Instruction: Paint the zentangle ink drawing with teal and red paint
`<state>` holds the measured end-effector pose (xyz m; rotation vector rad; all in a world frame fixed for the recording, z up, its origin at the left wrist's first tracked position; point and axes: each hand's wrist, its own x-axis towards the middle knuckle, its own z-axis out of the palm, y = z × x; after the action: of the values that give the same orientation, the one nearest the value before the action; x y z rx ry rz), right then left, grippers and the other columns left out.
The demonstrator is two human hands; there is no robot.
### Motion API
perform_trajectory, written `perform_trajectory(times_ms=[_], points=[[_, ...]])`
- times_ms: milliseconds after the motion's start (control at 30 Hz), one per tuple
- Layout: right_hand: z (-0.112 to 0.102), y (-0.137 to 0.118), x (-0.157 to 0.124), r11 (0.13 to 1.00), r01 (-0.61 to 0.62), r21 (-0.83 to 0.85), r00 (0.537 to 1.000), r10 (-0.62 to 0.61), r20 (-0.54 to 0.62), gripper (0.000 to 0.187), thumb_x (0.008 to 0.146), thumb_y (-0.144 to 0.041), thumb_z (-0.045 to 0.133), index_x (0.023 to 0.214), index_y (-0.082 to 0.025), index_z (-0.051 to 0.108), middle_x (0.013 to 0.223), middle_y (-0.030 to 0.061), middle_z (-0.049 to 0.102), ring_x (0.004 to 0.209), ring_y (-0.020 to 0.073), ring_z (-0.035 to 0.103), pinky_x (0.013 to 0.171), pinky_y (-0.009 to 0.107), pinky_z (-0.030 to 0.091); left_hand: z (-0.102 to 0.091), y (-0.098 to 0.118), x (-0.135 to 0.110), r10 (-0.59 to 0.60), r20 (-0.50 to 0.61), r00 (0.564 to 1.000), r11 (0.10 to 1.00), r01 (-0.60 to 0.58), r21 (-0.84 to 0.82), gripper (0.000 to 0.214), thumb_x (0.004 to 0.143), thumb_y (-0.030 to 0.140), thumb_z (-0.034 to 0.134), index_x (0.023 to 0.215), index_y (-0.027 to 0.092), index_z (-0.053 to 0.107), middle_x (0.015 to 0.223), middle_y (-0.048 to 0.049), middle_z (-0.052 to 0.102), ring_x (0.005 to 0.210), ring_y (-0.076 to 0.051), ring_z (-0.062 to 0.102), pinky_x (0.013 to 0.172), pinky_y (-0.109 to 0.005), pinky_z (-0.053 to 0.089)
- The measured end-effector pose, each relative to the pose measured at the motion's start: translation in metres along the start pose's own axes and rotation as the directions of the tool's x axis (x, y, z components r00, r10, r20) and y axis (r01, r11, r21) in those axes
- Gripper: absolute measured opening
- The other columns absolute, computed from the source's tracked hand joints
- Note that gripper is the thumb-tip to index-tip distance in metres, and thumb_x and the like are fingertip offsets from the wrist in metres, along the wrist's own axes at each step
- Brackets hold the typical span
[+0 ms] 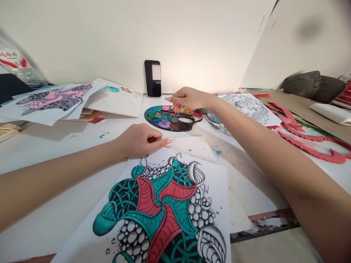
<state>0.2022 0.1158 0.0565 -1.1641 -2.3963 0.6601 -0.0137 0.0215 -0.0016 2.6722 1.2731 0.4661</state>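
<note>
A sheet with a patterned line drawing (167, 215), partly painted in teal and red, lies in front of me. At its top edge rests my left hand (142, 140), fingers curled under and thumb laid along the paper; nothing shows in its grasp. My right hand (182, 99) is over the paint palette (189, 126), fingertips pinched together and pointing down. Between them is a thin paintbrush (171, 110), mostly hidden by the fingers. The palette is dark-rimmed, with a thumb hole and several colours in its wells.
A phone (153, 78) leans upright against the wall. Painted sheets (55, 100) and a white board (117, 98) are stacked at left, near a bottle (16, 62). On the right lie a dragon line drawing (249, 107), red cut strips (312, 146) and a grey-green object (314, 86).
</note>
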Motion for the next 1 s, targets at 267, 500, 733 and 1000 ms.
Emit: perform_trajectory(times_ms=[267,500,733,1000], points=[[0.0,0.001,-0.004,0.989,0.008,0.15,0.999,-0.015,0.048,0.051,0.102,-0.036,0.06,0.056,-0.014,0.065,0.06,0.0048,0.067,0.056,0.0091,0.053,0.064,0.026,0.043,-0.001,-0.004,0.001,0.005,0.058,0.998,0.996,0.001,-0.089,0.053,0.088,0.054,0.05,0.054,0.018,0.029,0.049,0.0053,0.026,0.051,-0.008,0.023,0.051,-0.027,0.021],[0.007,0.006,0.009,0.951,0.058,0.304,0.969,0.02,-0.247,0.053,0.105,-0.036,0.054,0.056,-0.017,0.054,0.063,0.0021,0.06,0.057,0.0091,0.047,0.063,0.025,0.042,-0.001,-0.006,0.002,0.047,0.068,0.997,0.986,-0.035,-0.164,0.053,0.084,0.053,0.059,0.052,0.018,0.035,0.049,0.0062,0.029,0.051,-0.008,0.024,0.051,-0.026,0.021],[0.036,0.014,0.016,0.937,-0.002,0.348,0.975,0.079,-0.208,0.021,0.101,-0.026,0.063,0.083,-0.016,0.066,0.072,-0.0008,0.065,0.066,0.0108,0.054,0.067,0.024,0.045,-0.001,-0.006,0.002,0.041,0.067,0.997,0.985,-0.029,-0.169,0.053,0.085,0.051,0.06,0.052,0.018,0.034,0.049,0.0062,0.03,0.051,-0.008,0.025,0.051,-0.026,0.021],[0.044,0.028,0.028,0.928,0.108,0.355,0.967,-0.015,-0.255,0.032,0.105,-0.024,0.052,0.08,-0.014,0.07,0.073,0.0021,0.073,0.072,0.011,0.065,0.077,0.021,0.049,0.0,-0.005,0.002,0.045,0.074,0.996,0.985,-0.031,-0.172,0.053,0.085,0.051,0.06,0.052,0.018,0.034,0.049,0.0063,0.029,0.051,-0.007,0.024,0.051,-0.026,0.022]])
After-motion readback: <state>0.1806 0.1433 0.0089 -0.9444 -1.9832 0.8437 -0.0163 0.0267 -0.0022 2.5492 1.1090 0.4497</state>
